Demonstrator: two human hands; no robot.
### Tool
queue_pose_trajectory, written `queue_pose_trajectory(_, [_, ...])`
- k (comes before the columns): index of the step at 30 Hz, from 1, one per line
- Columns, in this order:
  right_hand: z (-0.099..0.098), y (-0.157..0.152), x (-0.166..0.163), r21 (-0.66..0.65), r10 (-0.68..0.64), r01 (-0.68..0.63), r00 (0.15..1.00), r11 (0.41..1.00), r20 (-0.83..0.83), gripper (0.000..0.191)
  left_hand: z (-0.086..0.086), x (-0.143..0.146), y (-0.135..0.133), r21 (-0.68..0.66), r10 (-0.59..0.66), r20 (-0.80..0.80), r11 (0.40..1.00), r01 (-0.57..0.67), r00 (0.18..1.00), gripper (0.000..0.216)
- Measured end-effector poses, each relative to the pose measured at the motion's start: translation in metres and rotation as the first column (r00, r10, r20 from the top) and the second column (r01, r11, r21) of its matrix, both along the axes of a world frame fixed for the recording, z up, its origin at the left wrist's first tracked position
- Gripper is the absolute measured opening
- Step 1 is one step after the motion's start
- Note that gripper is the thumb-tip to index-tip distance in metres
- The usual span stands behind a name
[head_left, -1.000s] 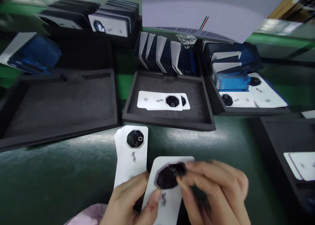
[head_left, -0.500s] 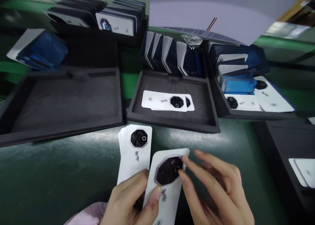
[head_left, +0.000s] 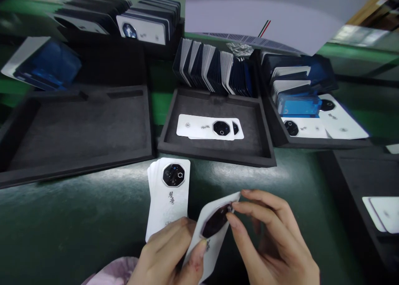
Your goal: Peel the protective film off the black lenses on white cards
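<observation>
A white phone back cover point(head_left: 209, 235) with a dark octagonal camera window is tilted up on edge near the bottom middle. My left hand point(head_left: 168, 256) grips its lower part, thumb on its face. My right hand point(head_left: 271, 239) pinches the cover's top corner beside the camera window between thumb and forefinger. Just left of it, a small stack of the same white covers point(head_left: 168, 197) lies face up on the dark green table point(head_left: 71, 222), its lower end under my left fingers.
A black foam tray point(head_left: 215, 152) behind holds two flat covers point(head_left: 205, 127) and a row of upright ones. An empty-looking black tray point(head_left: 77, 127) lies left. More trays with covers stand at right point(head_left: 314, 123), far right point(head_left: 380, 212) and back left point(head_left: 143, 27).
The held cover has turned from lying flat to tilted on edge. My right fingers, spread half a second ago, have closed onto its top corner.
</observation>
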State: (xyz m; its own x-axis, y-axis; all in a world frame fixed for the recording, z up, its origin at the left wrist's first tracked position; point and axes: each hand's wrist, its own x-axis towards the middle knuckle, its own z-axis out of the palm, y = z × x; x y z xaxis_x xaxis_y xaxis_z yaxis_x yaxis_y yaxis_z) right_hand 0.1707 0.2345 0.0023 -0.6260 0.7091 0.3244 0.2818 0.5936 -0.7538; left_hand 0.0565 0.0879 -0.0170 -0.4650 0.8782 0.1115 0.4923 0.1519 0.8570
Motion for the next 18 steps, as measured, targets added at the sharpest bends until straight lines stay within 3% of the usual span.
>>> queue_pose_trajectory(6, [0.0005,0.0044,0.0014,-0.107,0.026,-0.025,1.0,0.994,0.006,0.017,0.0003,0.0007,0.0029,-0.001,-0.025,-0.039,1.0,0.025,0.999,0.013])
queue_pose_trajectory(10, [0.0004,0.0042,-0.0004,-0.086,0.042,-0.041,0.999,0.995,0.012,0.017,-0.0003,0.0015,0.0024,0.011,-0.01,-0.013,1.0,0.01,1.0,0.012])
queue_pose_trajectory(15, [-0.0002,0.0018,-0.0012,0.0,-0.031,0.031,0.999,1.0,0.01,0.017,-0.0007,0.0043,0.0006,-0.003,0.04,0.054,0.999,-0.04,0.998,0.014])
queue_pose_trajectory(18, [-0.0009,0.0025,0.0005,-0.035,-0.01,0.01,1.0,0.999,0.015,0.016,-0.0005,0.0069,0.0006,0.0,0.04,0.076,0.999,-0.04,0.996,0.015])
